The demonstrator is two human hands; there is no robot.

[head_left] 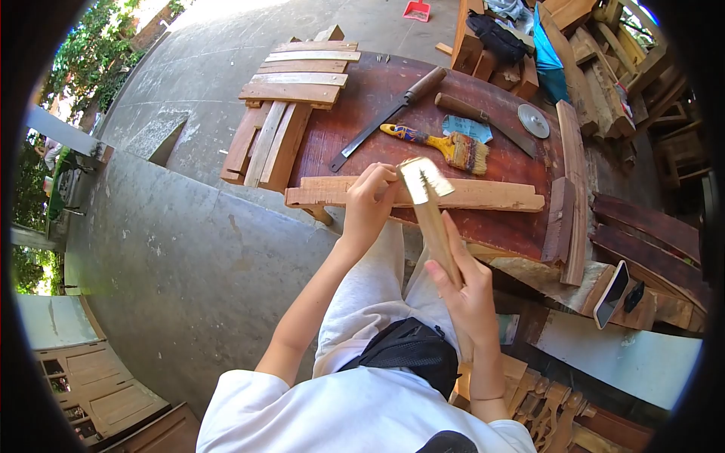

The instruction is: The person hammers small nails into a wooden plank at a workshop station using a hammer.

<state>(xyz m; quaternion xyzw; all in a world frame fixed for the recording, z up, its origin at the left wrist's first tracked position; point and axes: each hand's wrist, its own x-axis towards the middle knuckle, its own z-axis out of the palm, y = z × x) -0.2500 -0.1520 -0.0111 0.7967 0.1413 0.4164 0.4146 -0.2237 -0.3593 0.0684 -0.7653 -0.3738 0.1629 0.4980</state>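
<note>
White shirt (332, 411) is seen at bottom. Hammer-like tool (431, 219) is gripped by right hand (470, 291), frame centre, long axis running up-left; top end is held near left hand (368, 204), grip there can't be told.

I can see a red dustpan (417, 10) on the grey floor (204, 241), a black bundle (498, 38) and a blue sheet (553, 60) beside piled timber (600, 79), and a tilted phone (612, 294).
</note>
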